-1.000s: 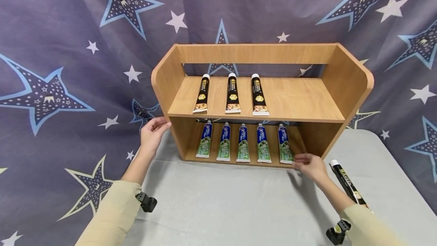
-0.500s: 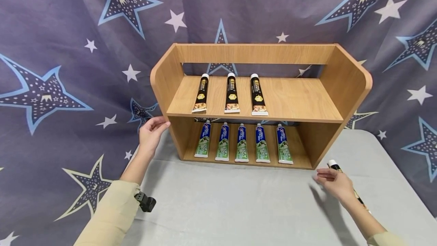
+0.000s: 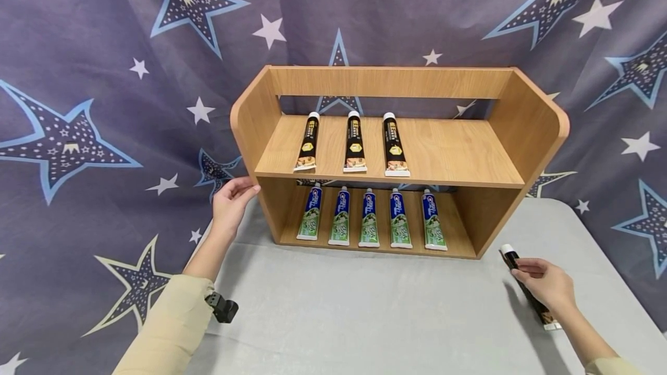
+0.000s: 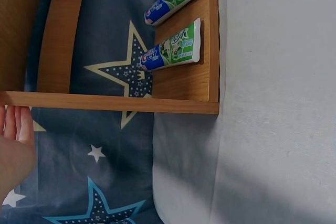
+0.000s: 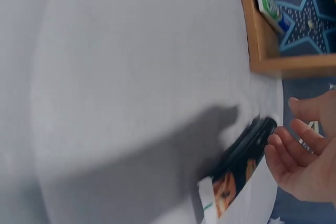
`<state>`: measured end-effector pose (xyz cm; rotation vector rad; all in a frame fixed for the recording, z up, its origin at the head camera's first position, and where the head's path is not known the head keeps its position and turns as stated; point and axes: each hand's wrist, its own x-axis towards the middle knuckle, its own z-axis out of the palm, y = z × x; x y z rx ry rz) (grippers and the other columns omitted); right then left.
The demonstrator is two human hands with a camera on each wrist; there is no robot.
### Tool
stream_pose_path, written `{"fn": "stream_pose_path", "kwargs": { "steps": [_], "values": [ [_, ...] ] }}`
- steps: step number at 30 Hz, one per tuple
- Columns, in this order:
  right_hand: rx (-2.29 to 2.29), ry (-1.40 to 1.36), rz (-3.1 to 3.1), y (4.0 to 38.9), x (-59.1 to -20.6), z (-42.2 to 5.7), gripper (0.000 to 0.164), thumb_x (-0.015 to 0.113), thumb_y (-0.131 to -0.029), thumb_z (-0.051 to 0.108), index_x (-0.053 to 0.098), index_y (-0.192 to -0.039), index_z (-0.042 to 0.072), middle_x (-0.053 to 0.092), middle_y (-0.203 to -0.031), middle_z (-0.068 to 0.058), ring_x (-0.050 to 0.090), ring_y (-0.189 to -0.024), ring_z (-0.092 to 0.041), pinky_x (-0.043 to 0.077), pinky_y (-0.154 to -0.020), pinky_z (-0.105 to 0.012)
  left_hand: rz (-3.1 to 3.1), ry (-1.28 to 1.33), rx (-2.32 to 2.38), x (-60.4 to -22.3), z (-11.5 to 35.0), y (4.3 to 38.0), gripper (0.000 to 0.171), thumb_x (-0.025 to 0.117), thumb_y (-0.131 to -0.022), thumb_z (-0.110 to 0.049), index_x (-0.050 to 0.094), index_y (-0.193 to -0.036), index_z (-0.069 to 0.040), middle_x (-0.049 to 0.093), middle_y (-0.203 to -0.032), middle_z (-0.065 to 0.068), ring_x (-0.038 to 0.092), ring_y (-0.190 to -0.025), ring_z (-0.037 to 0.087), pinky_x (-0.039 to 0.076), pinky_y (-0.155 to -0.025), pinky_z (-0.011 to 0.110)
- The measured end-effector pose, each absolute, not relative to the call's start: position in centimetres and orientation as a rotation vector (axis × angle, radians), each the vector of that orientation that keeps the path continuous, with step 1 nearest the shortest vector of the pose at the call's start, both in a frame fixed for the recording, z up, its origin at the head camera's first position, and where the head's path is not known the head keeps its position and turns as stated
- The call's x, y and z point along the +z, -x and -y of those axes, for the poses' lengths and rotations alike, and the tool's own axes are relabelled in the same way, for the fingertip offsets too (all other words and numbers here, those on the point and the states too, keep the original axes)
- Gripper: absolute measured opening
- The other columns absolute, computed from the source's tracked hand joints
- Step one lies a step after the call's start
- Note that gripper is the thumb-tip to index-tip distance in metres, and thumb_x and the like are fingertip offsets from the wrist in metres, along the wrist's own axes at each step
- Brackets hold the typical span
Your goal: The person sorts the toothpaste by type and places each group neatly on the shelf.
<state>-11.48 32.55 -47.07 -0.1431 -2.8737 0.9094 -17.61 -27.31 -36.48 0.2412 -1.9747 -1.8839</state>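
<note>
My left hand (image 3: 229, 204) touches the outer left side of a two-tier wooden shelf (image 3: 391, 180) with extended fingers. On the right, my right hand (image 3: 552, 285) is at a black toothpaste tube (image 3: 534, 301) with a white cap, lying on the table. In the right wrist view, my loosely bent fingers (image 5: 286, 156) are beside the capped end of that tube (image 5: 241, 163), the thumb held apart from them. Three black toothpaste tubes (image 3: 355, 140) lie in a row on the upper tier. Several blue-and-green toothpaste tubes (image 3: 369, 219) line the lower tier.
The shelf stands on a table with a grey-white cover (image 3: 333, 305). Behind it hangs a purple-grey curtain (image 3: 396, 10) printed with stars. On the upper tier, bare board (image 3: 453, 146) shows right of the black tubes.
My right hand has left the rightmost blue-and-green tube on the lower tier and moved right to the black tube on the table. My left hand stays at the shelf's side.
</note>
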Motion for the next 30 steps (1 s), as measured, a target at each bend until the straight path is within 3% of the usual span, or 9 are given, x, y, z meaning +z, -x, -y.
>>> {"fn": "stream_pose_path", "kwargs": {
  "steps": [8, 13, 18, 25, 30],
  "values": [
    [1.019, 0.242, 2.874, 11.6, -47.6, -34.2, 0.037, 0.065, -0.089, 0.020, 0.062, -0.113, -0.008, 0.074, -0.079, -0.006, 0.052, -0.055, 0.010, 0.051, -0.046, -0.022, 1.999, -0.251, -1.863, -36.4, 27.3, 17.6, 0.018, 0.068, -0.085, 0.001, 0.061, -0.101, 0.000, 0.064, -0.078, -0.023, 0.062, -0.079, -0.006, 0.052, -0.075, 0.007],
    [1.049, 0.277, 2.902, 11.9, -47.9, -34.8, 0.040, 0.064, -0.090, 0.021, 0.060, -0.115, -0.010, 0.073, -0.079, -0.005, 0.055, -0.052, 0.001, 0.053, -0.047, -0.025, 1.984, -0.246, -1.867, -36.5, 27.3, 17.7, 0.016, 0.067, -0.085, 0.002, 0.061, -0.099, -0.002, 0.065, -0.078, -0.022, 0.062, -0.078, -0.006, 0.052, -0.075, 0.007],
    [1.084, 0.346, 2.962, 12.1, -48.2, -35.7, 0.045, 0.063, -0.090, 0.023, 0.058, -0.118, -0.011, 0.071, -0.077, 0.002, 0.054, -0.056, 0.002, 0.052, -0.051, -0.024, 1.977, -0.238, -1.881, -36.6, 27.2, 17.6, 0.016, 0.067, -0.085, 0.002, 0.061, -0.099, -0.003, 0.065, -0.078, -0.022, 0.062, -0.079, -0.006, 0.052, -0.076, 0.008],
    [1.072, 0.340, 3.145, 12.8, -48.0, -36.3, 0.054, 0.060, -0.091, 0.035, 0.057, -0.119, -0.011, 0.067, -0.104, -0.028, 0.059, -0.077, -0.011, 0.044, -0.065, -0.026, 1.977, -0.239, -1.868, -36.7, 27.2, 17.7, 0.016, 0.067, -0.084, 0.002, 0.061, -0.097, -0.005, 0.065, -0.078, -0.022, 0.062, -0.079, -0.006, 0.052, -0.075, 0.008],
    [1.164, 0.346, 3.194, 13.2, -48.0, -36.2, 0.059, 0.063, -0.090, 0.036, 0.053, -0.119, -0.015, 0.068, -0.090, -0.019, 0.058, -0.070, -0.010, 0.047, -0.061, -0.026, 1.964, -0.231, -1.872, -36.7, 27.3, 17.7, 0.017, 0.067, -0.084, 0.004, 0.062, -0.095, -0.008, 0.065, -0.078, -0.022, 0.063, -0.078, -0.007, 0.052, -0.074, 0.008]
  ]
}}
